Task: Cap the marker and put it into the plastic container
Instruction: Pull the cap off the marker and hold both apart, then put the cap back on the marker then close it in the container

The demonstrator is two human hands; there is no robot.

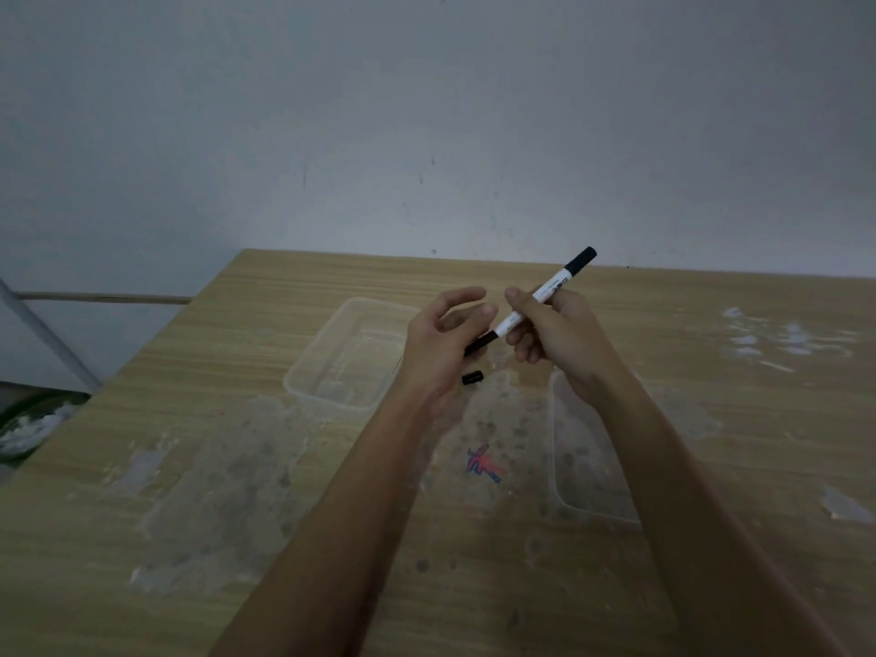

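My right hand (pixel 554 334) grips a white marker (pixel 514 317) by its barrel, tilted, with a black cap on its far upper end. The marker's black lower end points into the palm of my left hand (pixel 445 339), whose fingers are spread and curled loosely around it; whether the palm touches it I cannot tell. A short black cap (pixel 472 377) lies on the table just below my left hand. The clear plastic container (pixel 303 367) stands with its top uncovered on the table, left of and partly behind my left hand.
A clear plastic lid (pixel 578 457) lies flat at the right, partly under my right forearm. The wooden table (pixel 237 490) has stained patches and a red-blue scribble (pixel 483 464). Its left edge drops off near a metal leg (pixel 47 339). A wall rises behind the table.
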